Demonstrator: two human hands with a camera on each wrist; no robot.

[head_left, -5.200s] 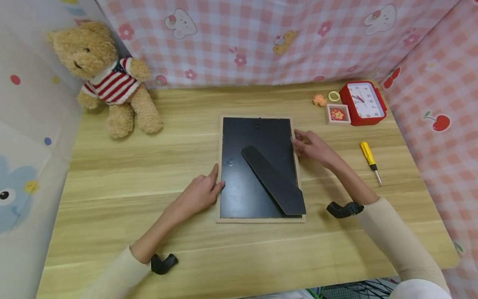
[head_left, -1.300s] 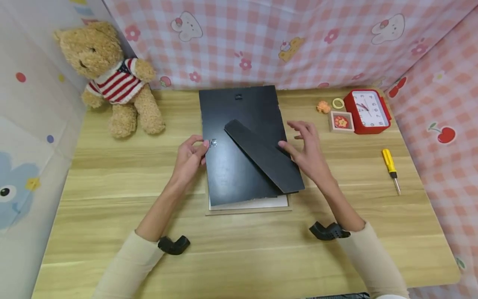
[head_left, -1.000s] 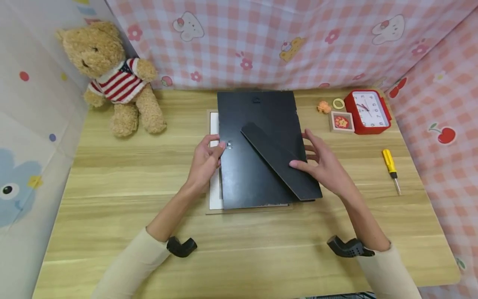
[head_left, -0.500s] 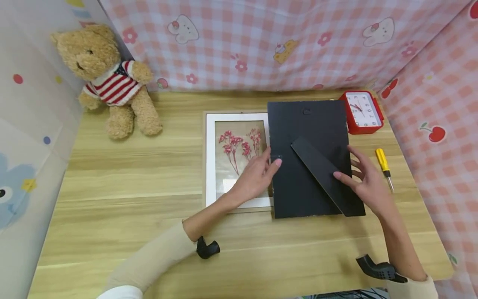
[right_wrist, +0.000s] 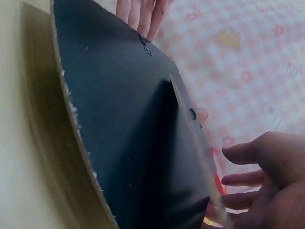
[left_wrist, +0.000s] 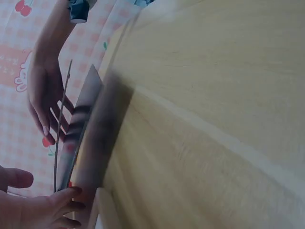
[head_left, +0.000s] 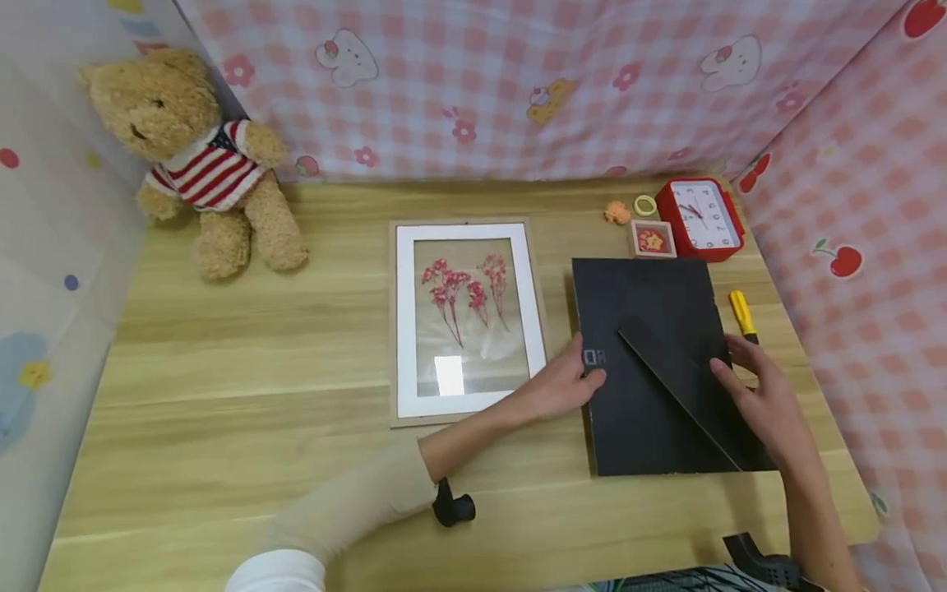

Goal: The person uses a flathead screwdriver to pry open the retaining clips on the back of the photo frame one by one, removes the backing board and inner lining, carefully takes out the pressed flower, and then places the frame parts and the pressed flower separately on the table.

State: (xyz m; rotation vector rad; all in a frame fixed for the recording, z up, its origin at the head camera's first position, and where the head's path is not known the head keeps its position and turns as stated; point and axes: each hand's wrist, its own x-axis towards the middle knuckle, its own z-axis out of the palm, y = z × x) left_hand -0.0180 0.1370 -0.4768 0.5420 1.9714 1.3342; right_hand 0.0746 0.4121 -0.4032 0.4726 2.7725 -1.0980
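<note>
A black picture frame backing board (head_left: 644, 427), with a hinged stand leg (head_left: 688, 386) on its face, is held just above the table at the right, its shadow beneath. My left hand (head_left: 562, 382) grips its left edge, thumb on top and fingers under it. My right hand (head_left: 762, 399) holds the right edge, thumb over the stand leg side. Left of it lies the open picture frame (head_left: 394, 329) with a white mat and pink dried flowers (head_left: 451, 288) under glass. In the right wrist view the backing board (right_wrist: 109, 95) shows a rough edge.
A yellow screwdriver (head_left: 742, 315) lies beside the board, its shaft hidden. Behind stand a red clock (head_left: 699, 215), a small framed box (head_left: 651, 239), a yellow ring (head_left: 644, 205) and an orange trinket (head_left: 616, 212). A teddy bear (head_left: 214, 173) sits at the back left.
The backing board has been lifted off the frame and carried right and toward the front edge by both hands. The frame with the dried flowers is now uncovered.
</note>
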